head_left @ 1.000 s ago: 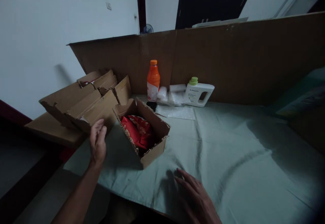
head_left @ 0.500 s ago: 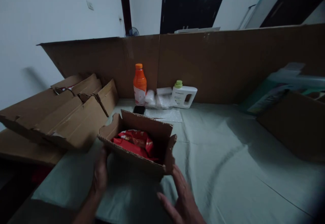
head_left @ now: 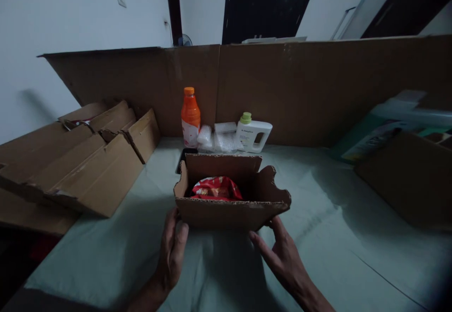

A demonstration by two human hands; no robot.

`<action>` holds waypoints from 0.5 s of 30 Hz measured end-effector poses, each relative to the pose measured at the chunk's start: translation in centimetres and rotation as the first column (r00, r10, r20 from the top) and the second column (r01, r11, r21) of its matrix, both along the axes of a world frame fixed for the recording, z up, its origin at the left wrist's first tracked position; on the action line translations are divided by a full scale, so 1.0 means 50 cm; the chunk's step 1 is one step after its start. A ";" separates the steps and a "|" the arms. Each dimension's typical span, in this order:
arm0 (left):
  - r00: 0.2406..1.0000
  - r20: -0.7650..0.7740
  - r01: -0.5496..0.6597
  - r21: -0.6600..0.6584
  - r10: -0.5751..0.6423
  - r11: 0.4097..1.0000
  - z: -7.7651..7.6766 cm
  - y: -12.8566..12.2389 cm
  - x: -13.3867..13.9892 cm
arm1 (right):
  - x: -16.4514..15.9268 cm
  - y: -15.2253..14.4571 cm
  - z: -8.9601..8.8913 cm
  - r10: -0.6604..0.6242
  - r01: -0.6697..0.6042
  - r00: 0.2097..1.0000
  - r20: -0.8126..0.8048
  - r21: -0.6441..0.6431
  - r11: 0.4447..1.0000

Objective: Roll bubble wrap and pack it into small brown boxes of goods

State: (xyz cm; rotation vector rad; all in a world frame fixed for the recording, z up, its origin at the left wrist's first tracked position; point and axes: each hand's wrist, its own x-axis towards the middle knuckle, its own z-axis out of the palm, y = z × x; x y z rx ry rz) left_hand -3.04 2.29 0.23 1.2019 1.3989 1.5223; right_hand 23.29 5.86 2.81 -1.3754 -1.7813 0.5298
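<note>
Fingers loosely curved, thumbs apart: your left hand sits at the box's left end, your right hand at its right end; cannot tell whether either grips. The open cardboard box is between them over the green cloth, long side facing you. Inside: a red packet. Behind, upright: orange bottle, bubble-wrapped bundle and white jug alongside.
</note>
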 end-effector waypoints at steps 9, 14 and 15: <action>0.988 -0.134 0.081 0.047 -0.075 0.996 -0.003 0.089 0.005 | 0.045 0.036 -0.038 -0.002 0.003 1.000 0.017 -0.012 1.000; 0.991 -0.099 0.096 0.017 -0.094 0.995 -0.031 0.123 0.012 | 0.059 0.040 -0.062 -0.031 0.033 0.998 0.053 -0.049 0.998; 0.993 -0.091 0.079 0.009 -0.078 0.997 -0.038 0.129 0.013 | 0.060 0.041 -0.068 -0.032 0.035 0.998 0.056 -0.053 0.998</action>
